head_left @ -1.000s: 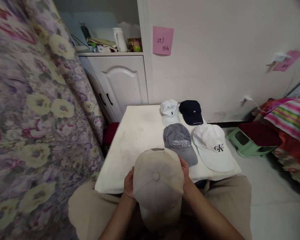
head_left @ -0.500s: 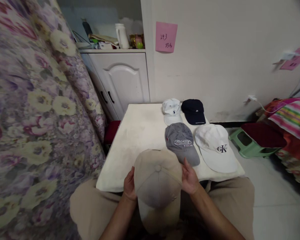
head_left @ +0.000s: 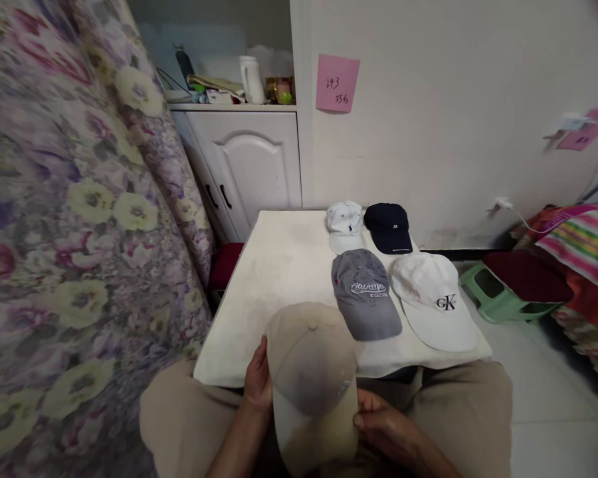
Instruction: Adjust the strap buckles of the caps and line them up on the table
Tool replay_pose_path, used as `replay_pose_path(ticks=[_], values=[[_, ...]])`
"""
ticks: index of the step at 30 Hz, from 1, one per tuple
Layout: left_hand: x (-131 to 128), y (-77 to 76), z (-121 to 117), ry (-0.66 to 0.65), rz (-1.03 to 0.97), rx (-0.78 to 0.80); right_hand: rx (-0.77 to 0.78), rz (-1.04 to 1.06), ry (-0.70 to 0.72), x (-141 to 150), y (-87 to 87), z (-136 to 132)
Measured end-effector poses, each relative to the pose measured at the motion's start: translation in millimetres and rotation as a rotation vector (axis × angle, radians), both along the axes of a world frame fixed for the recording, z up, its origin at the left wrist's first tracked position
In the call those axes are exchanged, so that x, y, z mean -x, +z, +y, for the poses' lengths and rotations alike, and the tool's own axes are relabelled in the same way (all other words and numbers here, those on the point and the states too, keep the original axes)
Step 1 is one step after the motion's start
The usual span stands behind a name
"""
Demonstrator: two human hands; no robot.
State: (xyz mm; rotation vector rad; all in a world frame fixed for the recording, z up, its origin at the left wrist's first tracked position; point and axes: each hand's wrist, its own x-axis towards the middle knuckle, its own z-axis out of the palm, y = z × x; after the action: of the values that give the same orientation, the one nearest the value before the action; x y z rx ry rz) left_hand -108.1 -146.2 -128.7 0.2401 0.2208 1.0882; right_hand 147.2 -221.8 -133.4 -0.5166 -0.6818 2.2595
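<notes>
A beige baseball cap is held over my lap at the table's near edge, crown up and brim toward me. My left hand grips its left side, the fingers partly hidden beneath the cap. On the other side, my right hand pinches the right edge of the brim between thumb and fingers. Just beyond it on the table lies a grey cap with white lettering. To the right is a white cap marked CK. Behind them sit a small white cap and a navy cap.
The caps lie on a table with a cream cover. A floral curtain hangs close on the left. A green stool with a dark red top stands right, beside a bed. A white cabinet is behind.
My right hand has moved from the cap's crown side down toward me to the brim's right edge. My left hand keeps its hold. The view has shifted slightly.
</notes>
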Motion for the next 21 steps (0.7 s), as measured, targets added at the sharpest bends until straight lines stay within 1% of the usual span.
replay_pose_path(ticks=[3, 7, 9, 12, 14, 16, 19, 21], values=[[1.2, 7.3, 2.9, 0.002, -0.013, -0.022, -0.008, -0.01, -0.023, 3.0, -0.2, 5.9], [3.6, 17.9, 5.0, 0.053, 0.026, 0.051, -0.026, 0.004, -0.083, 8.7, 2.0, 19.0], [5.1, 19.0, 6.5, 0.073, 0.024, 0.054, -0.039, 0.019, -0.109, 12.2, 5.2, 28.2], [7.7, 15.8, 12.8, 0.117, 0.004, 0.0, -0.071, 0.042, -0.144, 19.3, 15.5, 50.5], [8.8, 12.4, 20.1, 0.152, -0.007, -0.044, -0.102, 0.064, -0.176, 27.3, 27.2, 75.1], [9.4, 9.3, 28.5, 0.193, -0.02, -0.082, -0.141, 0.082, -0.226, 39.5, 42.5, 109.6], [10.1, 5.4, 38.1, 0.167, -0.019, -0.087, -0.178, 0.066, -0.392, 65.3, 64.9, 176.3], [11.1, 3.2, 40.2, 0.135, 0.007, -0.079, -0.187, 0.072, -0.463, 84.6, 72.5, 222.4]])
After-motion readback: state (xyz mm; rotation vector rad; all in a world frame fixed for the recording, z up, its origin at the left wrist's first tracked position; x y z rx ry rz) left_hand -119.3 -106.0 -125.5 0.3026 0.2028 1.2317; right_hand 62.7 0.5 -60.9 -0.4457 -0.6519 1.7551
